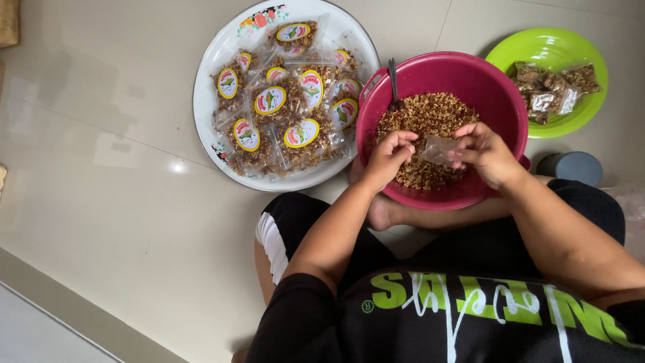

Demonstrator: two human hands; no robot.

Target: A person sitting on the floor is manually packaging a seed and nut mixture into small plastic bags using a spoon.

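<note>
Hands meet over a pink basin (pixel 500 94) of brown crumbly snack — the left hand (pixel 388 157) and right hand (pixel 485 153) both pinching a small clear bag (pixel 440 149); filled labelled packets crowd the white tray (pixel 208 81) beside the basin.

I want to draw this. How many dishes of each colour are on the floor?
Pink basin of brown snack mix: 1
Green bowl of small packets: 1
White tray of labelled packets: 1
Total: 3

Glossy red plastic basin (pixel 470 74); clear crinkly plastic pouch (pixel 440 149); glossy floor tiles (pixel 101 202); metal spoon (pixel 394 84).
</note>
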